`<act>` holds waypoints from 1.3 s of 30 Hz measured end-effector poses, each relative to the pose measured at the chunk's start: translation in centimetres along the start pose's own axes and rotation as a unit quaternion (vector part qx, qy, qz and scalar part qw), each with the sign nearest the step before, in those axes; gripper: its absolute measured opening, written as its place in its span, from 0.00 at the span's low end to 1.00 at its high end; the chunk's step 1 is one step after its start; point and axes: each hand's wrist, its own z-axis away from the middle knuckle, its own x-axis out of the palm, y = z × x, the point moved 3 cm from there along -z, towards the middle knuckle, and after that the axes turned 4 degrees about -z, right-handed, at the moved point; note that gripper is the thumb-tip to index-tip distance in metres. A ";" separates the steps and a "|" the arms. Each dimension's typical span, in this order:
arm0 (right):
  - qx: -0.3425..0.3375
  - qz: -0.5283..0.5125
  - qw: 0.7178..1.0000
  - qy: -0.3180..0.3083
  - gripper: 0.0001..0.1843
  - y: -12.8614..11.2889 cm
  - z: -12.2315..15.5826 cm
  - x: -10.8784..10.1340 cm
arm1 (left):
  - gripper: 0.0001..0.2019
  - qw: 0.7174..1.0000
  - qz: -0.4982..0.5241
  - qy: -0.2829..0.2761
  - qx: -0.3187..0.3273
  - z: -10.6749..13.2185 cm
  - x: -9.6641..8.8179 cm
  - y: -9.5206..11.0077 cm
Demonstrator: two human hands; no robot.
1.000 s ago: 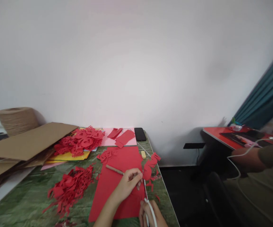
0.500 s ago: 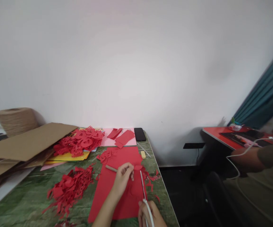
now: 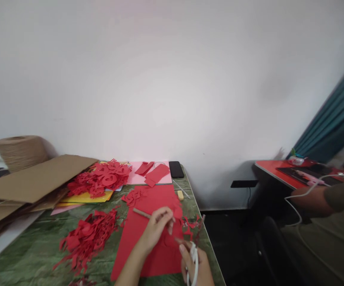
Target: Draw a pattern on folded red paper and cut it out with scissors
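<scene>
My left hand (image 3: pixel 159 226) hovers over a large red sheet (image 3: pixel 148 260) with its fingers pinched on a small cut piece of red paper (image 3: pixel 177 208), whose outline merges with the sheet. Close by on the right, my right hand (image 3: pixel 196 264) grips white-handled scissors (image 3: pixel 195 258). Their blades tilt up and to the right, past the sheet's edge, and look blurred. A brown stick like a pencil (image 3: pixel 140 213) lies on the sheet, one end hidden behind my left hand. Red paper scraps (image 3: pixel 191 224) are scattered beside the scissors.
Piles of red paper cuttings (image 3: pixel 90 236) and cut shapes (image 3: pixel 109 174) lie left. Behind are cardboard (image 3: pixel 41 178), a twine spool (image 3: pixel 21 151), a phone (image 3: pixel 176 169) and a yellow eraser (image 3: pixel 180 195). Another person's arm (image 3: pixel 312 200) is at the right, near a red table (image 3: pixel 267 169).
My right hand has shifted slightly right and turned, so the scissor blades now lean rightward, away from the paper piece. My left hand has moved a little to the right.
</scene>
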 end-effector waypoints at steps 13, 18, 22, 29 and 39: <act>-0.087 -0.046 0.991 0.088 0.24 -0.2 -1.7 -3.4 | 0.14 0.974 -0.117 -0.188 -0.049 1.1 1.8 -0.8; -0.082 -0.042 0.987 0.129 0.22 -1.4 -0.9 -2.7 | 0.12 0.972 -0.152 -0.171 -0.048 0.9 1.8 -1.2; -0.100 -0.045 0.980 0.169 0.19 -1.2 -0.4 -2.2 | 0.13 0.988 -0.106 -0.103 -0.045 0.4 1.5 -1.3; -0.106 -0.027 0.973 0.202 0.17 0.9 -0.7 -1.6 | 0.18 0.994 -0.051 -0.045 -0.082 0.1 0.9 -1.3; -0.085 -0.035 0.979 0.184 0.19 2.1 -1.3 -1.9 | 0.24 0.997 -0.080 -0.013 -0.017 0.3 0.5 -1.8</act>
